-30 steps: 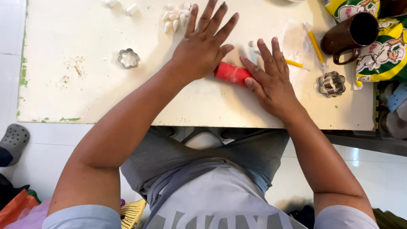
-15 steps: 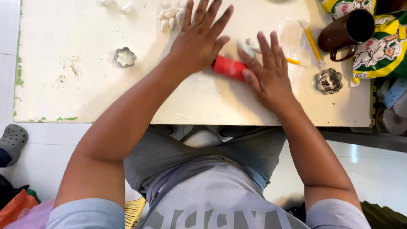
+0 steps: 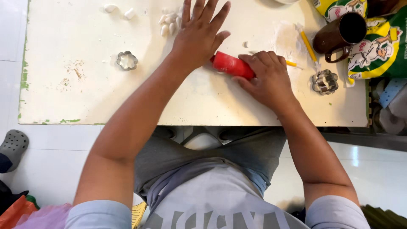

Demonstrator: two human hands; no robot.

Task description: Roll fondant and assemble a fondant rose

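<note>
— Looking down from the head camera, what do both hands have between them?

— A red roller (image 3: 231, 65), lying on the white bench (image 3: 85, 97) and tilted a little, its left end farther from the body than its right. The left hand (image 3: 201, 36) lies flat on the roller's left end, palm down.

— And its grip?

— Spread wide: all the fingers are splayed and straight, pinching nothing. The right hand (image 3: 267, 78) differs. Its fingers curl over the roller's right end, so that grip is wrapped down around the red cylinder, knuckles up.

— What lies about them?

— Just beyond the left hand's fingertips sits a cluster of small white dough pieces (image 3: 169, 23), with two more white lumps (image 3: 118, 10) farther left near the bench's far edge. A metal flower-shaped cutter (image 3: 126, 60) rests well to the left of the left forearm, with pale dough inside it. A second, larger metal cutter (image 3: 324, 81) sits just right of the right hand.

— Anything past that?

— A yellow stick (image 3: 308, 46) lies on a floury patch beyond the right hand, and a brown mug (image 3: 339, 36) stands near the bench's right end, beside a yellow and green bag (image 3: 377, 46). On the floor at left, a grey clog (image 3: 12, 148) shows below the bench's edge.
</note>
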